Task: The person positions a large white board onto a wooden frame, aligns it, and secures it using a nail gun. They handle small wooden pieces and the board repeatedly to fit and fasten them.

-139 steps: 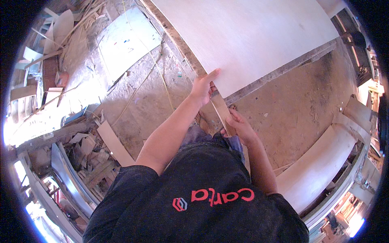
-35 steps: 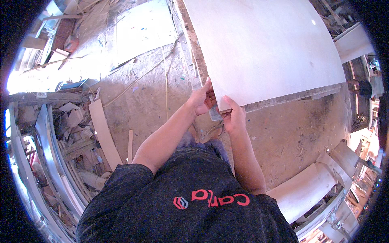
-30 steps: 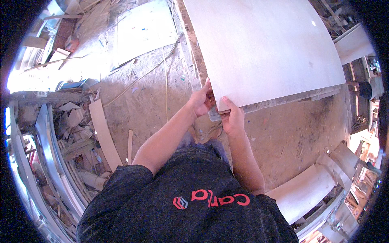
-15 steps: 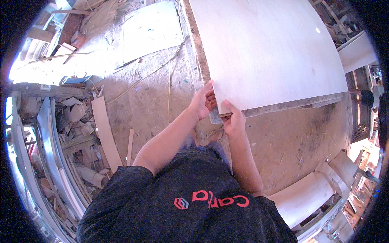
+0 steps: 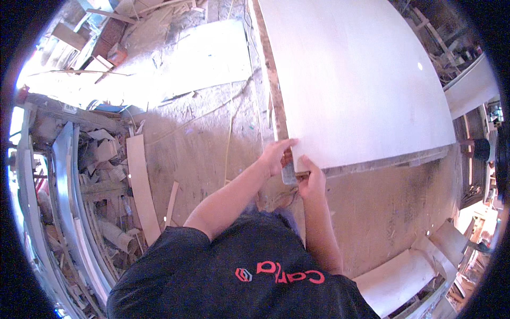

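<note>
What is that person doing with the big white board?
A person in a dark shirt stands at the near corner of a large pale sheet of wood lying flat on a stack. The left hand grips the sheet's left edge, and the right hand presses at the corner. Between the hands sits a small grey object; what it is cannot be told. Around them the dusty floor is strewn with wood scraps and offcuts.
</note>
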A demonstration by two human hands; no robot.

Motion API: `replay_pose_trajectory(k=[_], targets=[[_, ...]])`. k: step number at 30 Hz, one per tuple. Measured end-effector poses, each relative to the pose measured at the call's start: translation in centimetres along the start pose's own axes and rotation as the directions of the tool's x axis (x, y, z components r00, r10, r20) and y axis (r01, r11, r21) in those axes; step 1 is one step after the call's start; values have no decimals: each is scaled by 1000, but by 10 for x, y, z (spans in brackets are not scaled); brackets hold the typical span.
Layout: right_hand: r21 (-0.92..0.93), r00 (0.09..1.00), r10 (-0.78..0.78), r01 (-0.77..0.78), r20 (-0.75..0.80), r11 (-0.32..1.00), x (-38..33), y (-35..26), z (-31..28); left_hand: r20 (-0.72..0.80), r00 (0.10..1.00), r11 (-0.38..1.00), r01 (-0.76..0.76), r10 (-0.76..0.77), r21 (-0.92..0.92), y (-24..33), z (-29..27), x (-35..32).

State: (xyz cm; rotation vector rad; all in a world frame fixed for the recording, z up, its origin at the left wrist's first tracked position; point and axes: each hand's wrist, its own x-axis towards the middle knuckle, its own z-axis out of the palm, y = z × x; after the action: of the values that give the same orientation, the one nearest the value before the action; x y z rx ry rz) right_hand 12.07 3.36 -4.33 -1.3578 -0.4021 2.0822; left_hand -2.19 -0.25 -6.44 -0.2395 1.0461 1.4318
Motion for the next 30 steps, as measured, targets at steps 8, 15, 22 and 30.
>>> replay_pose_trajectory(k=[8, 15, 22, 30], targets=[[36, 997, 4, -7, 83, 999, 1, 5, 0, -42, 999, 996, -18, 22, 83, -1, -5, 12], [42, 997, 83, -82, -1, 996, 1, -1, -2, -46, 998, 996, -46, 50, 71, 1, 9, -1], [46, 989, 100, -106, 110, 993, 14, 5, -12, -210, 975, 990, -43, 70, 133, 11, 20, -9], [8, 964, 255, -257, 79, 966, 5, -20, -13, -187, 966, 964, -135, 180, 230, 15, 26, -20]])
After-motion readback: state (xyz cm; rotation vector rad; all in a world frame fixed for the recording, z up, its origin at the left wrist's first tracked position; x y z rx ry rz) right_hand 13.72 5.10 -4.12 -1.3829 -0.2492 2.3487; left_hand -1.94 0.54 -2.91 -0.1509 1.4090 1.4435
